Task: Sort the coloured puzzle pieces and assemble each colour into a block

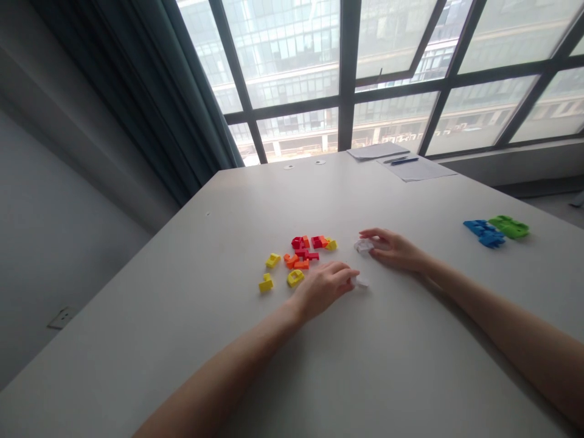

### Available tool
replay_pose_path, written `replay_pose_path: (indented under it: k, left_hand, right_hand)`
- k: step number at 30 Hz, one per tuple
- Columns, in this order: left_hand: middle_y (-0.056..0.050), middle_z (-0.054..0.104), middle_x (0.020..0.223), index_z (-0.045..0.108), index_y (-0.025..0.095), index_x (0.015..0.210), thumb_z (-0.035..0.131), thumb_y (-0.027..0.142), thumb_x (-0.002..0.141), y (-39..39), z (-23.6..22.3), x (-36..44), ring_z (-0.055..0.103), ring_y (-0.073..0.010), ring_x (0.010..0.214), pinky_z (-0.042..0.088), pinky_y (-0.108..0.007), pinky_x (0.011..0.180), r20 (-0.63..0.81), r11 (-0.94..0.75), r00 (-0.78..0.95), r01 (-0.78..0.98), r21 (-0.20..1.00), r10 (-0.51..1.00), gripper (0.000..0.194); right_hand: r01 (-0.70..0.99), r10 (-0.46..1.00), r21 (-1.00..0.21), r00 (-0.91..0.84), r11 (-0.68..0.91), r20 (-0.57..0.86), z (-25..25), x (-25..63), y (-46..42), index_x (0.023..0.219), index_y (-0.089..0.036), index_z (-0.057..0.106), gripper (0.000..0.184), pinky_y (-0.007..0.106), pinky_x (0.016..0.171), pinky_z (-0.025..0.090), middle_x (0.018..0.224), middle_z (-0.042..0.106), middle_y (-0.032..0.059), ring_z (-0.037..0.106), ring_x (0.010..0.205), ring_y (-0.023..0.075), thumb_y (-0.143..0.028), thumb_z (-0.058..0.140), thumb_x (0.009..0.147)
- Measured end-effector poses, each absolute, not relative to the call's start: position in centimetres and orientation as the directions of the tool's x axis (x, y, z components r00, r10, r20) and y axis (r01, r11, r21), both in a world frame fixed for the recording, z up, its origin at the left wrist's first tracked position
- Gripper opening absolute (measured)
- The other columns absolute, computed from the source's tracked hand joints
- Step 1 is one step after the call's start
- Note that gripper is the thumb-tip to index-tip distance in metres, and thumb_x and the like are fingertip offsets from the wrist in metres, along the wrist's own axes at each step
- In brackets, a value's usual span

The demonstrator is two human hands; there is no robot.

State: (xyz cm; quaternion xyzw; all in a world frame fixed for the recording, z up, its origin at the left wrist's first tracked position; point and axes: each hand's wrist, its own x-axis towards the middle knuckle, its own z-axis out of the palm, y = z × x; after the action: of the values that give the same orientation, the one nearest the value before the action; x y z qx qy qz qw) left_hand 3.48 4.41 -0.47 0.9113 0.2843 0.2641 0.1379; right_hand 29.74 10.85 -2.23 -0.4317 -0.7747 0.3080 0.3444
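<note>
nearer white piece (362, 284) sits at the table (365, 365), its left end pinched by the fingertips of the left hand (325, 281). farther white piece (364, 246) is just beyond it, and the right hand (393, 248) grasps that one, thumb and fingers around its sides; i cannot tell whether either piece is lifted off the surface.

close to the left hand, on its far side, is a loose cluster of red pieces (300, 243) and orange pieces (302, 264), some touching. a yellow piece (295, 278) lies just beside the left wrist, two more lie farther left, and another touches the cluster's right end. well apart, to the right of the right hand, a blue piece (484, 233) rests next to a green piece (509, 226). near the window (298, 137), papers (429, 170) lie at the table's far edge with a dark blue pen (404, 161) on them.
</note>
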Motion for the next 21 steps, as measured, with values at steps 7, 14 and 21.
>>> replay_pose_path:
  k: [7, 14, 21]
  left_hand:
    - [-0.005, 0.068, 0.102, 0.064, 0.02, 0.101, 0.067, 0.017, 0.084, 6.3, -0.6, 5.6, 0.064, -0.0201, 0.1, 0.052, -0.035, 0.091, 0.396, -0.708, 0.59, 0.536, 0.46, 0.704, 0.017]
    - [-0.004, 0.067, 0.101, 0.061, 0.021, 0.106, 0.07, 0.018, 0.081, 7.5, -0.8, 7.2, 0.064, -0.0215, 0.098, 0.053, -0.035, 0.082, 0.348, -0.515, 0.38, 0.634, 0.577, 0.857, 0.027]
    - [-0.004, 0.068, 0.103, 0.057, 0.021, 0.109, 0.071, 0.013, 0.08, 7.3, -0.6, 7.1, 0.063, -0.0215, 0.101, 0.052, -0.036, 0.085, 0.367, -0.549, 0.409, 0.612, 0.57, 0.836, 0.033]
  right_hand:
    - [0.472, 0.882, -0.768, -0.401, 0.432, 0.249, -1.4, 29.6, 10.6, 0.117, -0.022, 0.064, 0.041, 0.043, 0.098, 0.05, 0.12, 0.067, 0.0096, 0.063, 0.11, 0.0258, -0.034, 0.065, 0.078]
    - [0.517, 0.87, -0.723, -0.43, 0.458, 0.242, -0.6, 29.9, 10.7, 0.11, -0.023, 0.07, 0.034, 0.043, 0.092, 0.052, 0.112, 0.071, 0.0079, 0.065, 0.103, 0.0254, -0.038, 0.06, 0.081]
    - [0.525, 0.851, -0.695, -0.458, 0.491, 0.256, -0.4, 29.6, 10.4, 0.11, -0.022, 0.071, 0.036, 0.043, 0.093, 0.051, 0.112, 0.07, 0.0091, 0.065, 0.103, 0.0264, -0.042, 0.06, 0.082]
